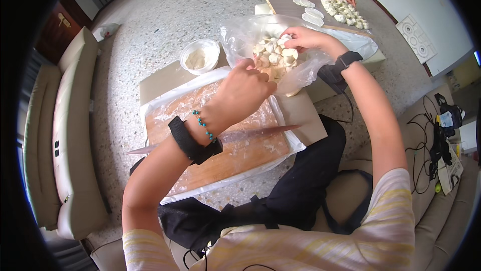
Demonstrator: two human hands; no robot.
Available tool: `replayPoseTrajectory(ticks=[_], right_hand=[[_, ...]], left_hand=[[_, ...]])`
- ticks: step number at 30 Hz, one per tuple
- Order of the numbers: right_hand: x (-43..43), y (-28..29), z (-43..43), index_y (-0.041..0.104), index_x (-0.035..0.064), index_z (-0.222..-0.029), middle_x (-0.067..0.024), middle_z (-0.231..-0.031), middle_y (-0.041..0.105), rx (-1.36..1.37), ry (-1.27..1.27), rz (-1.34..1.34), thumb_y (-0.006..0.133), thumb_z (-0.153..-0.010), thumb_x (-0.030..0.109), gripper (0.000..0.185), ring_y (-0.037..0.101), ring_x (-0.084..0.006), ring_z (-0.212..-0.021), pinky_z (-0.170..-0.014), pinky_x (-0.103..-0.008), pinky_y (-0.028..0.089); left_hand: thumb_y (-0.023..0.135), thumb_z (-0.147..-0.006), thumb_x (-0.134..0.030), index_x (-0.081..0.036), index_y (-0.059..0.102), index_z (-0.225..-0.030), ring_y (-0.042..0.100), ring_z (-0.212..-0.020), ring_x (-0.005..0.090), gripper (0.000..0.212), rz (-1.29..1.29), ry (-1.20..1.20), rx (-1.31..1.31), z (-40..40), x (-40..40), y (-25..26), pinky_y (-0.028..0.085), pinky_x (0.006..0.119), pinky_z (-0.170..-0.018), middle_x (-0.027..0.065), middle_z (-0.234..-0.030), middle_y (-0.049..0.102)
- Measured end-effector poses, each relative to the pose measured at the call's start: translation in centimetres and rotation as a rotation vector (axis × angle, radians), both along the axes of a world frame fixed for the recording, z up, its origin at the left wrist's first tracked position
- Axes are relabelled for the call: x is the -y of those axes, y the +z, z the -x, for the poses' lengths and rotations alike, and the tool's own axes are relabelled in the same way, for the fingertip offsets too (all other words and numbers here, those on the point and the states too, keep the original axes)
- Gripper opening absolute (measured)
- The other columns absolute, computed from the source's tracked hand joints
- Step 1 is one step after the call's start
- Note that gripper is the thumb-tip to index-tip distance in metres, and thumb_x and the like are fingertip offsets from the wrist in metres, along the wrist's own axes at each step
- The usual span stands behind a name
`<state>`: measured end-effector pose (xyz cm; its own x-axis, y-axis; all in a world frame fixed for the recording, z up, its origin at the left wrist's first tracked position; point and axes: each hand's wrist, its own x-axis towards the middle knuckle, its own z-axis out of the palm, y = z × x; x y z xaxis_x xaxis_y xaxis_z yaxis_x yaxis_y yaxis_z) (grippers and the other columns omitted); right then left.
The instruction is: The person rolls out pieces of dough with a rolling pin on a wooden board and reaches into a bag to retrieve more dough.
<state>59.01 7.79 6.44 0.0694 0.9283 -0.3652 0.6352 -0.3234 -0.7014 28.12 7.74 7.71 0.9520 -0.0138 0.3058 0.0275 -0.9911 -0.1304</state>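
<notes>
A clear plastic bag point(236, 34) lies spread at the far side of the low table, with many small floury dough pieces point(274, 58) in it. My left hand point(246, 88) is curled at the bag's near edge and grips the plastic; its fingertips are partly hidden. Over the pile, my right hand point(310, 40) pinches one pale dough piece point(284, 39) between thumb and fingers. Below my left wrist, a long tapered rolling pin point(259, 132) lies across a floured wooden board point(218, 169), which rests on white plastic sheeting.
A plastic tub of flour point(199, 57) stands left of the bag. Beyond, a person's hand point(349, 0) touches rows of dumplings point(344, 11) on a second board point(282, 2) with flat round wrappers point(312, 16). Cables and black gear point(445, 120) lie on the sofa at right.
</notes>
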Motion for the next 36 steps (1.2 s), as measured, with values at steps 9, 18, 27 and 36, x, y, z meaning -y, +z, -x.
replayPoseTrajectory(ticks=[9, 18, 27, 36], right_hand=[[0.6, 0.9, 0.5, 0.057, 0.0018, -0.118, -0.005, -0.096, 0.069, 0.012, -0.069, -0.035, 0.063, -0.098, 0.038, 0.042, 0.07, -0.0123, -0.077, -0.065, -0.0225, 0.052], [0.6, 0.6, -0.3, 0.054, -0.0001, -0.126, -0.0044, -0.096, 0.067, -0.089, -0.107, -0.108, 0.057, -0.1, 0.035, 0.044, 0.063, -0.007, -0.07, -0.061, -0.0228, 0.051], [3.2, 1.8, 5.4, 0.047, -0.0018, -0.134, -0.0086, -0.122, 0.062, -0.57, -0.022, -0.283, 0.062, -0.099, 0.018, 0.043, 0.065, -0.0172, -0.111, -0.101, -0.0317, 0.052], [3.9, 2.7, 7.8, 0.057, 0.0102, -0.133, -0.0018, -0.104, 0.06, -0.236, 0.177, -0.28, 0.059, -0.097, 0.015, 0.036, 0.062, -0.0086, -0.09, -0.077, -0.024, 0.053]], left_hand=[[0.059, -0.083, -0.008, -0.011, 0.067, -0.09, 0.068, -0.081, 0.0224, 0.011, 0.028, 0.053, -0.09, 0.2, -0.5, -1.2, 0.044, 0.043, -0.1, 0.0055, -0.078, 0.066], [0.064, -0.085, -0.021, -0.009, 0.067, -0.078, 0.068, -0.07, 0.0244, 0.015, 0.078, 0.037, 0.042, 0.4, -0.8, -2.1, 0.049, 0.038, -0.082, 0.0094, -0.078, 0.068], [0.071, -0.09, -0.051, 0.005, 0.057, -0.131, 0.073, -0.088, 0.02, 0.07, 1.118, 0.377, 0.173, -3.3, -4.1, -2.1, 0.057, 0.032, -0.078, 0.0154, -0.102, 0.074], [0.075, -0.09, -0.033, 0.007, 0.073, -0.101, 0.074, -0.074, 0.0148, 0.041, 1.361, 0.286, 0.294, -4.0, -5.2, -3.1, 0.055, 0.026, -0.066, 0.0096, -0.08, 0.075]])
